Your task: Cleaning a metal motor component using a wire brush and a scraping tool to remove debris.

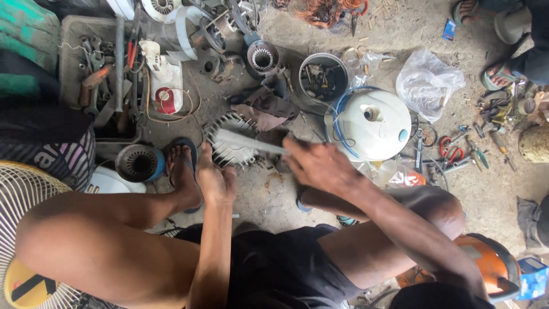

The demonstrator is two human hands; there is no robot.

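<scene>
Your left hand (216,182) grips the finned grey motor housing (231,140) on the floor (269,194), fingers wrapped on its edge; your right hand (320,166) pinches a brush (247,141) laid across it.

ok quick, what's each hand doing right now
Left hand: closed on the edge of the round finned metal part, steadying it.
Right hand: closed around the handle of a flat brush laid across that part.

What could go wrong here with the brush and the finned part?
1. The left hand steadies the finned metal part right under the brush in the right hand; a slip could scrape the fingers on the fins.
2. The bare foot in a sandal sits beside the part; a tip could hit toes.
</scene>
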